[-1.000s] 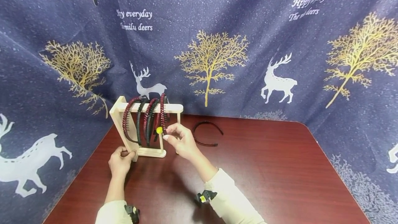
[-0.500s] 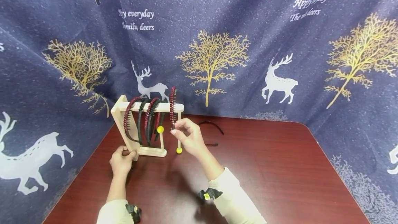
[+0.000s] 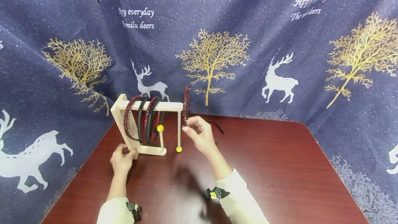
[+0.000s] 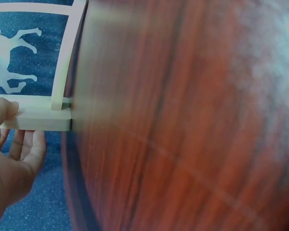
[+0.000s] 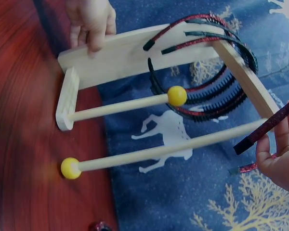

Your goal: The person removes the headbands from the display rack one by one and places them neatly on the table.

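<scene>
My right hand (image 3: pixel 200 136) pinches a dark red toothed headband (image 3: pixel 186 103) near one end, held upright just off the right end of the rack's top bar. In the right wrist view that headband (image 5: pixel 267 126) slants past the bar's end. Several red and black headbands (image 3: pixel 149 120) hang over the top bar of the pale wooden rack (image 3: pixel 169 106). At the rack's lower left, my left hand (image 3: pixel 121 161) grips the base of its upright board. The left wrist view shows the thumb on top of this board (image 4: pixel 43 118) and the fingers beneath.
Another dark headband (image 3: pixel 217 127) lies on the red-brown table (image 3: pixel 264 168) behind my right hand, partly hidden by it. Two rods on the rack end in yellow balls, one pointing up (image 3: pixel 160 128), one hanging down (image 3: pixel 179 149). A deer-print cloth (image 3: pixel 233 16) hangs behind.
My right hand has drawn the red headband rightward along the top bar and off its end. The left hand keeps its grip on the board.
</scene>
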Tool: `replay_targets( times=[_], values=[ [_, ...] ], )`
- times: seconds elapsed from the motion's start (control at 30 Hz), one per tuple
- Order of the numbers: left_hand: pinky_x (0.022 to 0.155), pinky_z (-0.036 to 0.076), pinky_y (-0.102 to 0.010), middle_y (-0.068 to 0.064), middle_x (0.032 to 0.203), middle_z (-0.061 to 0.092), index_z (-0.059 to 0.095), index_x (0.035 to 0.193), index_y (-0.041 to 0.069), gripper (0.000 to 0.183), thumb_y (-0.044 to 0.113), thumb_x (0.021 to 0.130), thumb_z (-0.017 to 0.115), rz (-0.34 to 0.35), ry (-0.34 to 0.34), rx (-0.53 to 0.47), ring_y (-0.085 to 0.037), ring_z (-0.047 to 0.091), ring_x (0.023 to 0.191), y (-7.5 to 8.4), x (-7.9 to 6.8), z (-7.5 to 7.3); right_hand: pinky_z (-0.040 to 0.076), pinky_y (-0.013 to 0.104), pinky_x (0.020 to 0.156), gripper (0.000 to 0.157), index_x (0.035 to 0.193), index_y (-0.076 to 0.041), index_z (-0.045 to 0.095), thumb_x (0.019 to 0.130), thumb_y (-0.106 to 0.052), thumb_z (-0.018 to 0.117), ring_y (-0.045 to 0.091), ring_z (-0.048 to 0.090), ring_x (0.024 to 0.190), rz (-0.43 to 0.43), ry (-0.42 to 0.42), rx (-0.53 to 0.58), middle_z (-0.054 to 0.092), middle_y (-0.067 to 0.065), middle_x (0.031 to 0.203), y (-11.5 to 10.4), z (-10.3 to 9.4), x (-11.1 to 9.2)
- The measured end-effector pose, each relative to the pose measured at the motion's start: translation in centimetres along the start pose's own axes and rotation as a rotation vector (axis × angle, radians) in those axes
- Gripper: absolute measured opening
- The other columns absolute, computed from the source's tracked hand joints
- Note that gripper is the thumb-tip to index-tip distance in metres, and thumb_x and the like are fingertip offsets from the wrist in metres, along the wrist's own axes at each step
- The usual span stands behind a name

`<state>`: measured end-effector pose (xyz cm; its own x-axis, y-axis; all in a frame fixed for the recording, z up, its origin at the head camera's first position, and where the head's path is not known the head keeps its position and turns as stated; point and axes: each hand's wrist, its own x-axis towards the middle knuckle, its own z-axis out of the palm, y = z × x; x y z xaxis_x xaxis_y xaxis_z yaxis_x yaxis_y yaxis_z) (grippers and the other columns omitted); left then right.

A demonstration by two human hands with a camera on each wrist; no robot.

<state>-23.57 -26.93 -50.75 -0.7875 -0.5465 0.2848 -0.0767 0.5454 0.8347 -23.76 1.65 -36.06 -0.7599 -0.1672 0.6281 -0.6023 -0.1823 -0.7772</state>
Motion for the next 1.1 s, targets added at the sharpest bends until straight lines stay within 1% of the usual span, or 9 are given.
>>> replay_targets(
  times=[0.07,0.17,0.43,0.57,0.7,0.87,0.93,1.0,1.1],
  values=[
    [0.082,0.033,-0.05,-0.02,0.084,0.065,0.06,0.09,0.002,0.02,0.012,0.076,0.071,-0.001,0.002,0.005,-0.039,0.055,0.089,0.0,0.0,0.0,0.043,0.019,0.063,0.014,0.089,0.016,0.052,0.077,0.018,0.059,0.008,0.052,0.073,0.015,0.014,-0.004,0.056,0.001,0.079,0.1,-0.4,0.0],
    [0.083,0.033,-0.049,-0.02,0.085,0.065,0.06,0.091,0.002,0.02,0.012,0.076,0.071,-0.003,-0.004,0.012,-0.038,0.055,0.089,0.0,0.1,0.0,0.043,0.019,0.062,0.014,0.089,0.016,0.053,0.077,0.018,0.06,0.009,0.052,0.072,0.029,0.029,-0.017,0.056,-0.002,0.08,0.2,-1.1,-0.1],
    [0.087,0.031,-0.05,-0.021,0.088,0.066,0.06,0.092,0.002,0.022,0.013,0.076,0.071,0.012,-0.028,0.02,-0.038,0.056,0.091,0.0,0.2,-0.2,0.044,0.022,0.07,0.015,0.09,0.016,0.054,0.077,0.015,0.06,0.009,0.054,0.077,0.06,0.071,-0.03,0.059,0.015,0.081,1.0,-2.9,-0.7],
    [0.087,0.031,-0.05,-0.02,0.086,0.066,0.06,0.092,0.002,0.021,0.013,0.077,0.071,0.008,-0.037,0.024,-0.038,0.056,0.09,0.0,0.2,-0.2,0.044,0.026,0.074,0.014,0.09,0.017,0.055,0.077,0.016,0.06,0.009,0.055,0.079,0.062,0.095,-0.056,0.06,0.012,0.083,1.3,-3.7,-0.9],
    [0.085,0.033,-0.05,-0.02,0.086,0.066,0.061,0.091,0.002,0.021,0.013,0.076,0.071,0.011,-0.033,0.031,-0.039,0.055,0.091,0.1,0.3,-0.2,0.044,0.025,0.074,0.014,0.09,0.018,0.055,0.077,0.017,0.06,0.009,0.055,0.08,0.074,0.117,-0.064,0.06,0.006,0.084,1.6,-4.5,-1.2],
    [0.085,0.032,-0.052,-0.02,0.086,0.066,0.062,0.09,0.002,0.021,0.012,0.075,0.072,0.011,-0.019,0.033,-0.04,0.054,0.092,0.2,0.3,-0.4,0.044,0.022,0.071,0.015,0.091,0.02,0.054,0.078,0.018,0.059,0.009,0.055,0.079,0.083,0.137,-0.05,0.06,0.017,0.086,2.3,-5.4,-1.5],
    [0.083,0.033,-0.052,-0.02,0.086,0.066,0.062,0.09,0.002,0.021,0.012,0.075,0.073,0.004,-0.01,0.031,-0.041,0.054,0.091,0.2,0.3,-0.4,0.045,0.023,0.072,0.015,0.091,0.02,0.053,0.078,0.018,0.059,0.01,0.055,0.079,0.085,0.146,-0.048,0.06,0.018,0.086,2.6,-5.7,-1.5],
    [0.083,0.033,-0.052,-0.02,0.086,0.066,0.063,0.09,0.002,0.021,0.012,0.075,0.074,-0.004,-0.005,0.027,-0.041,0.054,0.091,0.2,0.3,-0.4,0.044,0.022,0.072,0.015,0.091,0.02,0.053,0.078,0.017,0.059,0.01,0.055,0.079,0.093,0.161,-0.049,0.06,0.015,0.085,2.9,-6.0,-1.6],
    [0.081,0.033,-0.051,-0.019,0.086,0.067,0.063,0.09,0.002,0.021,0.013,0.075,0.074,-0.018,-0.004,0.023,-0.041,0.054,0.091,0.2,0.2,-0.3,0.044,0.022,0.072,0.015,0.092,0.019,0.053,0.078,0.017,0.058,0.012,0.055,0.079,0.104,0.182,-0.042,0.059,0.018,0.085,3.3,-6.6,-1.8]
  ],
)
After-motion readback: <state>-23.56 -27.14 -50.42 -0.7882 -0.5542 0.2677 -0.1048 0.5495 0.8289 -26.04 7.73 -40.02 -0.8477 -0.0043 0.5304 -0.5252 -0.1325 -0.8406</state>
